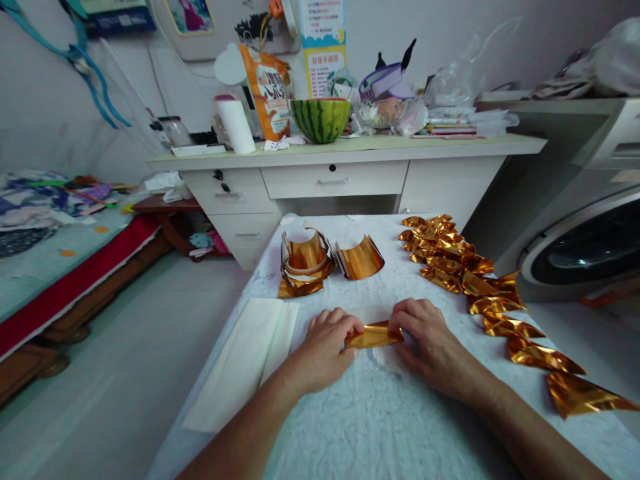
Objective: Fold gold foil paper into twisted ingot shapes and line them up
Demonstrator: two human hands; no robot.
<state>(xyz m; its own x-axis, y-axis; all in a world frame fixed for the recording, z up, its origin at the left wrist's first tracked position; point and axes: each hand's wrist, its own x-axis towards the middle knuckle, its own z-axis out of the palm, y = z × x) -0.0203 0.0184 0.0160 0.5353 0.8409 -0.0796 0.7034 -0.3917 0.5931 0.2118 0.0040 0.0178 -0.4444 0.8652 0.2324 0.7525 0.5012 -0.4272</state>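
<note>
A small flat piece of gold foil (374, 335) lies across the table centre, held at both ends. My left hand (327, 347) pinches its left end between thumb and fingers. At the right end, my right hand (425, 343) has its fingers closed on the foil. Just behind the hands a strip of pale paper shows in part. White paper sheets (245, 360) lie left of my left hand. Curled gold foil sheets (306, 260) and another curved gold sheet (363, 259) rest behind the hands. Several folded gold foil pieces (445, 257) form a line down the right side.
The table (320, 427) has a pale cloth. Behind it stands a white desk (450, 180) with a watermelon half (321, 120), an orange bag (270, 93) and a paper roll (236, 125). A washing machine (590, 200) is at right, a bed (75, 253) at left.
</note>
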